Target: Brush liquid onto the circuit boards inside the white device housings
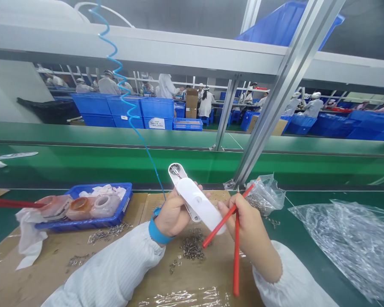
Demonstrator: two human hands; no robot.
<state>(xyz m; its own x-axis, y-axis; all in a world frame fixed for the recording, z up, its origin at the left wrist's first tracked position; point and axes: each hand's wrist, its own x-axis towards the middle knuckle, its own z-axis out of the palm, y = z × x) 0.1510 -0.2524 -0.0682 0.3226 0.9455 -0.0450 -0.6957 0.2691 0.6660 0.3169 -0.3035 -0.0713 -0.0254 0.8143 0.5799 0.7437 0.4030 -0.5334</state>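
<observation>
My left hand (172, 214) is closed around a long white plastic part (196, 200), held tilted above the cardboard mat (83, 256); its upper end has an opening with metal inside. A blue wrist strap with a coiled blue cord (128, 100) is on that wrist. My right hand (251, 230) grips red tweezers (233, 232), one leg pointing at the white part, the other hanging down. Small metal pieces (192, 247) lie in a loose heap under my hands.
A blue tray (83, 221) with tape rolls sits at the left, more metal pieces in front of it. A clear bag of metal pieces (264, 196) and crumpled plastic sheet (355, 243) lie at the right. A green conveyor (115, 164) runs behind; other people work far back.
</observation>
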